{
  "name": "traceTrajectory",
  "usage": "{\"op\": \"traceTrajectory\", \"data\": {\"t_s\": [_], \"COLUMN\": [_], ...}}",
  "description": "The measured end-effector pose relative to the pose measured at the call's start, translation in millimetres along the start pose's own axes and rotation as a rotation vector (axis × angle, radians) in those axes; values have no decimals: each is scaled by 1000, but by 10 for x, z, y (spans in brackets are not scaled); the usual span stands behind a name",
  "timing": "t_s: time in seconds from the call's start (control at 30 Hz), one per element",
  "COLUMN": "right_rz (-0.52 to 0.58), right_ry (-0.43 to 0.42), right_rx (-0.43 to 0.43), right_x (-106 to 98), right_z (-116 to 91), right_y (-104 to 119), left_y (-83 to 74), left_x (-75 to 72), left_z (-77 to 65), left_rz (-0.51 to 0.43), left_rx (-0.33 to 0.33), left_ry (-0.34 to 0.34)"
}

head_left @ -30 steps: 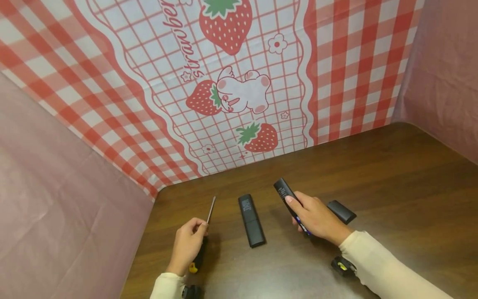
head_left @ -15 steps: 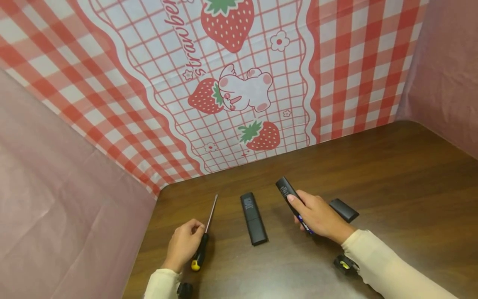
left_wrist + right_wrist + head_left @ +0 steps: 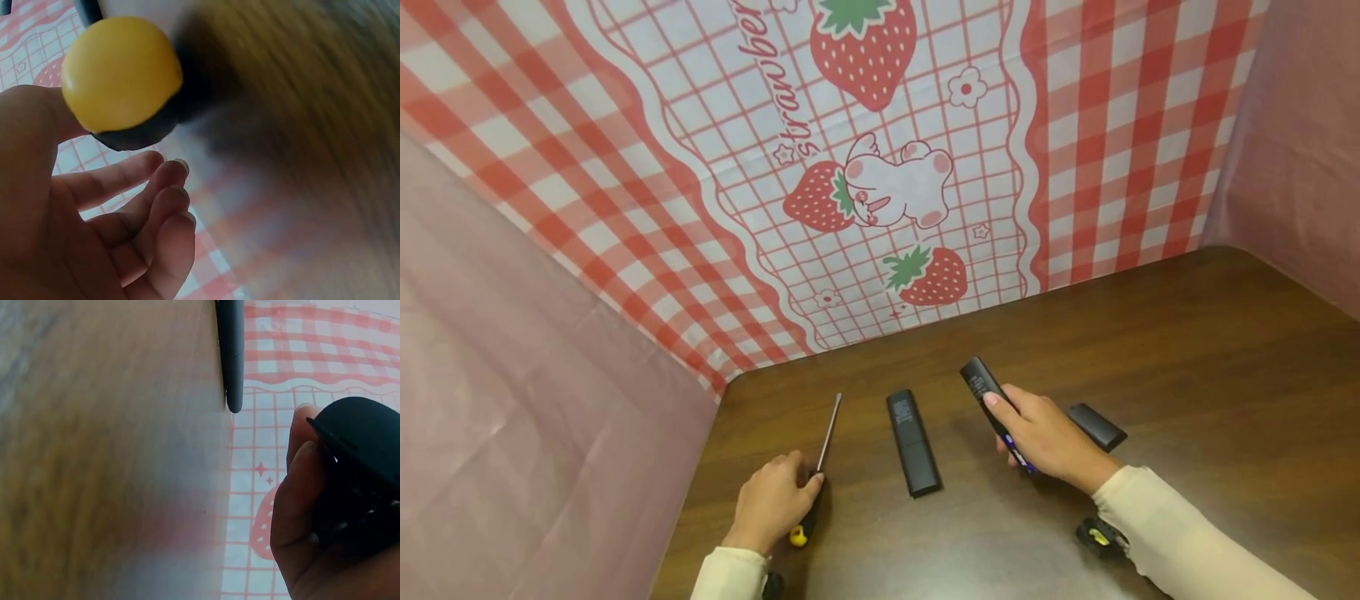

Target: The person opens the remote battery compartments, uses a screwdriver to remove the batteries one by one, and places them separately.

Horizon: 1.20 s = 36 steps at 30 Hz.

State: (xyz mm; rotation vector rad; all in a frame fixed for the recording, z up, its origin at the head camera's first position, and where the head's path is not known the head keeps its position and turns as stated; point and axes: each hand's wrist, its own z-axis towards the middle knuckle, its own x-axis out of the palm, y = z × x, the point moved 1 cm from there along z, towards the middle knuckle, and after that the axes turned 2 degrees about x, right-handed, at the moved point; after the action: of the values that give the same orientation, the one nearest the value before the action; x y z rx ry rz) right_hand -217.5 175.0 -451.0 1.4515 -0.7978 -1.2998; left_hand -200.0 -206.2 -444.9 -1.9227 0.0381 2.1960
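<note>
My right hand (image 3: 1037, 437) holds a black remote control (image 3: 976, 377), back side up, thumb on top. Blue batteries (image 3: 1019, 455) show in its uncovered lower part. In the right wrist view, fingers curl around the dark remote's rounded end (image 3: 362, 422). A screwdriver (image 3: 829, 433) with a black handle and yellow end lies on the table, tip pointing away. Over its handle is my left hand (image 3: 772, 500), thumb crossing it. In the left wrist view, loosely bent fingers show below the yellow end (image 3: 119, 75); the thumb tip is hidden, so a grip cannot be told.
Between the hands a second black remote (image 3: 913, 446) lies back up on the brown table (image 3: 970, 542). A loose black battery cover (image 3: 1099, 427) lies beyond my right wrist. The red-and-white strawberry cloth (image 3: 910, 192) stands behind, with pink cloth (image 3: 535, 375) on both sides.
My left hand first draws slightly off the screwdriver, baring the handle, then its thumb comes back over the handle. The screwdriver stays put. The right hand keeps holding the remote, nearly still.
</note>
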Motion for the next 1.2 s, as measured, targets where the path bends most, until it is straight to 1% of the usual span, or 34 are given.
{"op": "traceTrajectory", "data": {"t_s": [0.2,0.4,0.67,0.77,0.93,1.2], "right_rz": [14,18,27,34,34,32], "right_ry": [-15,-27,-34,-32,-35,-37], "right_rx": [12,25,22,30,35,33], "right_x": [-37,-56,-72,-70,-76,-76], "right_z": [-1,5,1,-1,-1,12], "right_y": [-21,-31,-16,-7,-16,-43], "left_y": [-52,-78,-109,-117,-117,-87], "left_x": [21,33,50,47,59,79], "left_z": [5,11,36,33,35,45], "left_rz": [31,38,53,53,47,51], "left_rx": [-2,-28,-33,-50,-71,-77], "left_ry": [-8,23,28,38,51,46]}}
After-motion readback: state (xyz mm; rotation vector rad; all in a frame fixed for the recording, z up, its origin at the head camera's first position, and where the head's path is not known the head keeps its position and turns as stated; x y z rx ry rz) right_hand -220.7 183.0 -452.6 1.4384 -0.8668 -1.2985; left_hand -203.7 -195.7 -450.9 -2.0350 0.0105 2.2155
